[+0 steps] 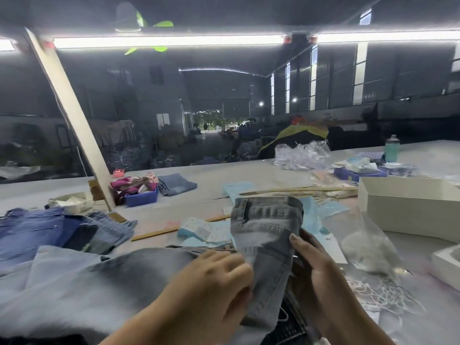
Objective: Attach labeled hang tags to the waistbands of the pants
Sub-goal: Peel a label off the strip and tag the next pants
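Worktable (249,175), grey pants (263,235) raised between both hands' grip

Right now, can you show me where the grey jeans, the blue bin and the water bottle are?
grey jeans (267,235): head view, on the faded fabric below the waistband.
blue bin (141,198): head view, on its front wall.
water bottle (391,150): head view, on its teal body.
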`<state>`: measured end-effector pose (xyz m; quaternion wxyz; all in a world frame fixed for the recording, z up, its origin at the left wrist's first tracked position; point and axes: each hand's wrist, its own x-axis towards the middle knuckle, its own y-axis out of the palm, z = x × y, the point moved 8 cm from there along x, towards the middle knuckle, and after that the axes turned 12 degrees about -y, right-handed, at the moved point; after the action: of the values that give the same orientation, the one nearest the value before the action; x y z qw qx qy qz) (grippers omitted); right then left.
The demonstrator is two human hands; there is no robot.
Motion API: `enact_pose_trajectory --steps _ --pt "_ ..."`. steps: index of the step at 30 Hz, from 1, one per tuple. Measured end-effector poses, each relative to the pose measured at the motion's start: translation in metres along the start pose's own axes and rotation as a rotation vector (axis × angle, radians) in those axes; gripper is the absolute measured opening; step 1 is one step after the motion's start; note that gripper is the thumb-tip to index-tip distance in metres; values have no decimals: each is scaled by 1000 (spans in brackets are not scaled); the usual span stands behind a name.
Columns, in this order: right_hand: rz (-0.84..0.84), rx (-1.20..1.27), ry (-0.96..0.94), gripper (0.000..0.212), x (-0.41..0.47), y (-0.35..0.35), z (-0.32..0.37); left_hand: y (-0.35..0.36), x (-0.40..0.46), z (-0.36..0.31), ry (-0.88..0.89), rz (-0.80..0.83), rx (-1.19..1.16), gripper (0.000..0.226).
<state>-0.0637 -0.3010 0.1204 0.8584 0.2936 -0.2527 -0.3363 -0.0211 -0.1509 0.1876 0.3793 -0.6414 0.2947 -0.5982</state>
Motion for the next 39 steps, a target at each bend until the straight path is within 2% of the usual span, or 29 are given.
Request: enact_pose_trajectory --steps 1,3,4,6,8,9,11,13,14,16,17,19,21,22,24,27,29,30,31,32,33,35,36,37,39 --pt "32 -10 5 49 -1 3 -2 5 1 6 -19 58 -81 14" --pt "81 -37 9 41 -2 7 -7 8 8 28 -228 105 -396 24" --pt "100 -46 7 36 -2 7 -9 8 11 43 -374 67 -570 28" --pt "129 -22 22 35 -4 11 -11 13 14 79 -662 -31 -764 34" --pt "186 48 53 44 -8 20 -12 29 17 91 -839 71 -1002 70" --pt "228 90 70 49 -11 27 -13 39 21 87 -831 163 -1164 80" --pt "312 146 97 58 -18 38 -13 38 30 72 -715 244 -1347 65" --pt "340 152 89 67 -18 42 -11 24 34 71 -692 104 -1293 41" --pt "318 114 74 67 -16 40 -10 15 34 74 -691 -24 -1150 35" --pt "211 -67 45 62 -9 26 -12 -16 33 67 -593 -311 -622 24" --pt "159 -169 39 56 -7 19 -12 -28 32 51 -492 -392 -420 32" --pt "126 -243 98 38 -7 12 -14 -31 29 12 -264 -343 -201 43" --pt "152 -123 232 50 -13 16 -15 -18 23 -20 -83 -227 -111 22" --pt "163 -52 272 59 -16 18 -12 -10 19 -29 -29 -185 -85 12" --pt "193 40 364 67 -20 27 -7 3 16 -42 32 -118 -42 15" --pt "179 -27 446 44 -18 27 -4 15 16 -48 73 -13 -152 20" --pt "201 -3 511 27 -23 30 -4 20 19 -43 10 113 -421 17" --pt "196 -5 496 19 -23 28 -3 23 21 -34 -92 208 -654 13" --pt "190 1 458 13 -23 27 -1 25 24 -21 -245 279 -924 13" --pt "188 9 418 13 -21 22 0 28 27 -3 -419 265 -1120 18" --pt "217 45 396 18 -21 23 1 30 28 17 -588 205 -1194 21" --pt "253 91 338 26 -21 24 5 29 31 53 -792 51 -928 20" --pt "275 78 290 29 -21 25 9 30 31 62 -839 42 -798 24" --pt "312 54 235 39 -19 27 12 36 33 67 -883 83 -761 33" --pt "436 6 145 58 -22 41 20 49 39 65 -934 220 -882 56"
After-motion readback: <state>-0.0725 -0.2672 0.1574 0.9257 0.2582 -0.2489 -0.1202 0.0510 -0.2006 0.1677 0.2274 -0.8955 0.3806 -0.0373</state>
